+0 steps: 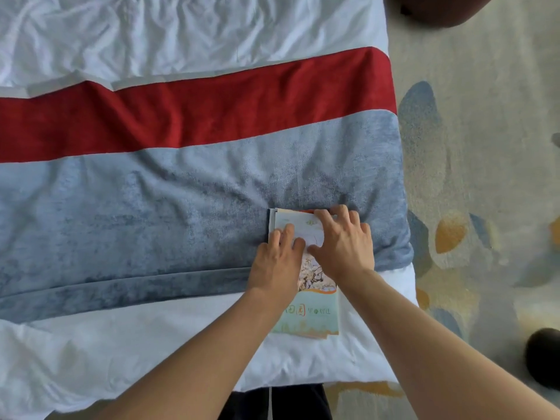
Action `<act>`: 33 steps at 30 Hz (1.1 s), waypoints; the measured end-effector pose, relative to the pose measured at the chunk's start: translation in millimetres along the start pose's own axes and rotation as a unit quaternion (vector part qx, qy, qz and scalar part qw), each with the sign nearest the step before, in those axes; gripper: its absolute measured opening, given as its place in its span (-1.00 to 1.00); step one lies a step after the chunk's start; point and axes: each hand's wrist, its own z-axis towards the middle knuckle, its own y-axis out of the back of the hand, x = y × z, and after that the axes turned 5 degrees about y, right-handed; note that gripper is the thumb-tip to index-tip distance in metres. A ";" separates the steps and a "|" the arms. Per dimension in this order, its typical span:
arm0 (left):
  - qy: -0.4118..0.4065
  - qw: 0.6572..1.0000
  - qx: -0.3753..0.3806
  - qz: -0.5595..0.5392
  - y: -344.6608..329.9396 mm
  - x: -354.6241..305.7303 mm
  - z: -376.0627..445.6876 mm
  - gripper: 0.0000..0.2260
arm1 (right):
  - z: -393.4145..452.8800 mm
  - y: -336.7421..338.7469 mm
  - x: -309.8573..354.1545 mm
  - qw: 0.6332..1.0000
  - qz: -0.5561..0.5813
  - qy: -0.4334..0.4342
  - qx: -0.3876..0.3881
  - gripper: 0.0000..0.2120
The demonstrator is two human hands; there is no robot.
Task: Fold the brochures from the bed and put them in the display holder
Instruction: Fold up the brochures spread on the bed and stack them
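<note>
A stack of pale green and white brochures (315, 310) lies lengthwise near the bed's right front corner, half on the grey-blue runner, half on the white sheet. My left hand (277, 259) presses flat on the left side of the top brochure, fingers straight. Spread fingers of my right hand (342, 241) press on its upper right part. Orange edges of lower brochures peek out at the far end. The display holder is not in view.
The bed (91, 344) carries a grey-blue runner (151, 207) with a red band (181, 116) and rumpled white linen beyond. A patterned carpet (485, 177) lies to the right, with a dark round object (545, 356) and dark furniture (436, 10) on it.
</note>
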 end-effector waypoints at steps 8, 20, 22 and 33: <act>0.016 0.996 -0.024 -0.087 -9.5 -3.7 -26.0 -0.40 | -48.0 -10.3 4.6 0.962 0.207 -0.175 -0.034 -0.36; 0.343 0.829 -0.027 -0.440 5.8 -19.6 -18.2 -0.36 | -50.3 -18.8 -7.0 0.915 0.318 -0.244 0.053 -0.67; 0.363 0.822 -0.020 -0.439 8.2 -10.1 -12.9 -0.51 | -51.7 -17.0 -6.6 0.915 0.320 -0.239 0.054 -0.67; 0.246 0.785 -0.282 -0.495 64.9 3.9 -15.4 -0.68 | -37.3 50.2 25.4 0.920 0.334 -0.121 -0.164 -0.68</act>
